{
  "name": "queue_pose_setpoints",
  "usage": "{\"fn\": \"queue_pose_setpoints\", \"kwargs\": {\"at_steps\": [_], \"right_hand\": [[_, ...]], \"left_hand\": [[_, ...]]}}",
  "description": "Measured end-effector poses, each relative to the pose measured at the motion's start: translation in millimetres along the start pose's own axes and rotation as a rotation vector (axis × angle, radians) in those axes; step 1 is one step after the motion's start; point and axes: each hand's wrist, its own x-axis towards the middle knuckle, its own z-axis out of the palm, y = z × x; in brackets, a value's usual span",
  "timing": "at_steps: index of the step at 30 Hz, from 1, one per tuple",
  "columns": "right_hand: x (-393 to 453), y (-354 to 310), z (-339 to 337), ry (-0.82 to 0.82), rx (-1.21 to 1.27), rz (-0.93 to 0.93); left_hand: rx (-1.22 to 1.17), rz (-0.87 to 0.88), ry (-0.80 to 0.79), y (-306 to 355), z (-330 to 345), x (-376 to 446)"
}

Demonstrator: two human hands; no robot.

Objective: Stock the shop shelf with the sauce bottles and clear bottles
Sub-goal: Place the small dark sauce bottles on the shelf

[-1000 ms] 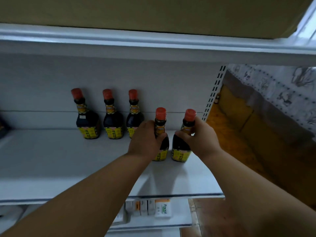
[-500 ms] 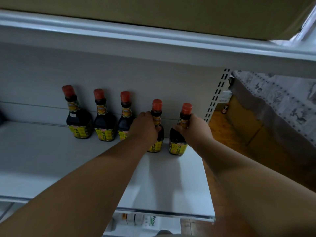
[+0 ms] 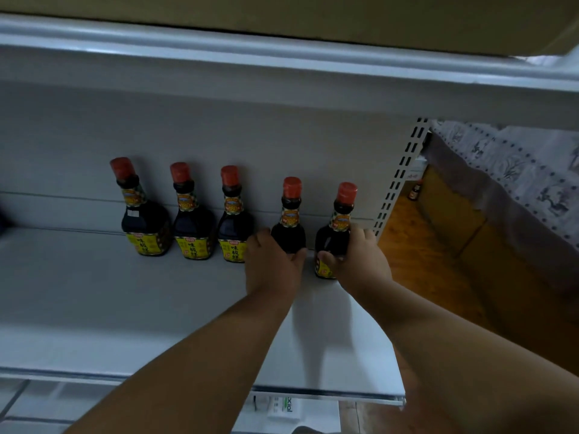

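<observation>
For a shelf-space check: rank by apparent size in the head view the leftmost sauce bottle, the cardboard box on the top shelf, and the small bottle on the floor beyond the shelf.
1. cardboard box, spans nearly the whole frame
2. leftmost sauce bottle
3. small bottle on the floor, tiny here, but farther away, so its true size is unsure

The sauce bottles (image 3: 145, 227) I stocked were glossy dark glass with matt red plastic caps (image 3: 292, 187) and shiny yellow paper labels (image 3: 193, 246). The shelf (image 3: 94, 296) under them was smooth, white-painted metal.
</observation>
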Motion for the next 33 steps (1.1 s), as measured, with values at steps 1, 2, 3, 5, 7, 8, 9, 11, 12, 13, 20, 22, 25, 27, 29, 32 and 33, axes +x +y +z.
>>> {"fn": "queue_pose_setpoints", "kwargs": {"at_steps": [1, 2, 3, 5, 7, 8, 9, 11, 12, 13, 20, 22, 25, 27, 29, 32, 33], "right_hand": [[0.8, -0.9, 1.4, 0.005, 0.015, 0.012], [1.6, -1.9, 2.3, 0.008, 0.024, 0.019], [2.6, -2.5, 3.2, 0.009, 0.029, 0.023], [4.5, -3.3, 4.1, 0.012, 0.029, 0.030], [6.6, -4.2, 3.7, 0.015, 0.022, 0.034], [7.6, -4.6, 3.3, 0.016, 0.017, 0.034], [8.6, -5.0, 3.2, 0.015, 0.012, 0.037], [10.6, -5.8, 2.8, 0.007, 0.000, 0.045], [11.7, -6.0, 2.8, 0.001, -0.002, 0.050], [13.1, -6.0, 2.7, -0.002, -0.002, 0.054], [21.6, -6.7, 0.9, -0.033, -0.016, 0.044], [22.5, -7.0, 1.4, -0.035, -0.020, 0.045], [20.3, -7.4, 2.2, -0.027, -0.028, 0.045], [14.8, -8.0, 1.1, -0.016, -0.036, 0.055], [4.3, -9.1, -0.1, 0.015, -0.017, 0.082], [-19.2, -12.2, 0.9, 0.076, 0.005, 0.072], [-27.5, -14.2, 2.2, 0.091, 0.008, 0.051]], "left_hand": [[0.009, -0.012, -0.004, 1.3, -0.1, 3.9], [0.023, -0.013, -0.008, 1.9, 0.0, 6.9], [0.042, -0.005, -0.012, 2.3, 0.0, 8.9], [0.076, 0.013, -0.022, 2.7, 0.3, 11.2], [0.089, 0.011, -0.031, 4.3, 0.8, 13.4], [0.097, 0.005, -0.035, 5.4, 0.5, 14.3], [0.110, 0.000, -0.039, 6.8, 0.4, 14.9], [0.147, -0.003, -0.046, 9.1, 0.2, 15.6], [0.166, -0.004, -0.049, 10.1, 0.2, 15.6], [0.186, -0.005, -0.050, 11.2, 0.1, 15.5], [0.258, -0.007, -0.066, 15.5, 1.3, 22.1], [0.266, -0.009, -0.068, 16.4, 1.9, 23.9], [0.250, -0.005, -0.061, 16.4, 3.0, 22.1], [0.199, -0.011, -0.041, 13.6, 2.3, 14.4], [0.138, -0.013, -0.012, 6.8, 0.5, 0.9], [0.108, 0.050, -0.029, -10.0, -5.5, -19.2], [0.101, 0.072, -0.043, -16.4, -9.0, -23.0]]}}
